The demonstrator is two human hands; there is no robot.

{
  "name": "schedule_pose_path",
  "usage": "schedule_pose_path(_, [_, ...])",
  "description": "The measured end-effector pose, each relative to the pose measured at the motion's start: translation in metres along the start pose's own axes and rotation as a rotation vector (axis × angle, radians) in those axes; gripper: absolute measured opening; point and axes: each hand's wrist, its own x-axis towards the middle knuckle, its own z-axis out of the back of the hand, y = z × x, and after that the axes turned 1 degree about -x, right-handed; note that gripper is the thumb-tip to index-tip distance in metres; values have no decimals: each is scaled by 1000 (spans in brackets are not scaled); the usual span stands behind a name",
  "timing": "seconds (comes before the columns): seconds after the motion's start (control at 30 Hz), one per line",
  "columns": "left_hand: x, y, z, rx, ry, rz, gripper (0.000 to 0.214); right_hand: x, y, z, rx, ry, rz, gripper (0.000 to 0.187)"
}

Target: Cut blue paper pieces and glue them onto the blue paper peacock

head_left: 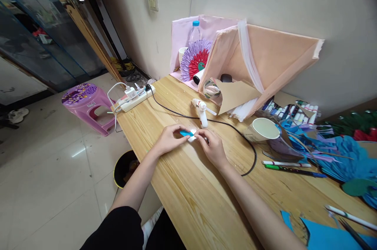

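My left hand [172, 139] pinches a small blue petal-shaped piece [186, 133] between thumb and index finger, above the wooden table [176, 195]. Close beside it, my right hand [209, 146] has its fingertips pressed together at the piece's right end. Whether the right fingers grip the tip itself is too small to tell. Something small and white [192, 137] lies under the fingertips. Just beyond both hands stands a white glue gun [201, 112], its nozzle turned to the right.
A black cable [235, 126] loops across the table from a power strip [137, 99]. To the right are a paper cup [265, 129], pens [294, 169], blue paper shapes [347, 156] and blue sheets [326, 234]. Cardboard boxes [271, 46] stand by the wall; a bin [123, 169] sits below.
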Motion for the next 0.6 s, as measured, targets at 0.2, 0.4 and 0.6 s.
schedule_pose_path(0.2, [0, 0, 1, 67, -11, -35, 17, 0, 1, 0, 7, 7, -2, 12])
schedule_pose_path(0.4, [-1, -2, 0, 113, -12, -55, 18, 0, 0, 0, 11, 28, 4, 13])
schedule_pose_path(0.6, [-2, 0, -1, 124, -27, -77, 15, 0, -1, 0, 21, 40, -16, 11])
